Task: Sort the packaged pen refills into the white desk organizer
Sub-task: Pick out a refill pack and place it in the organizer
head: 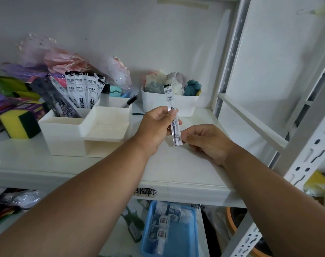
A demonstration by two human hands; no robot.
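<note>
One packaged pen refill (169, 98), a narrow clear sleeve with a black-and-white header, stands nearly upright above the shelf. My left hand (156, 127) grips its middle. My right hand (207, 143) pinches its lower end. To the left stands the white desk organizer (65, 134). Its back-left compartment holds several packaged refills (87, 89), upright and leaning. The organizer's front tray is bare and a black marker (130, 101) leans in its back-right compartment.
A white bin (176, 106) of cloth items stands behind my hands. A yellow-green sponge (19, 125) and coloured clutter lie left of the organizer. White rack posts (230, 58) rise on the right. A blue tray (169, 229) sits on the lower shelf.
</note>
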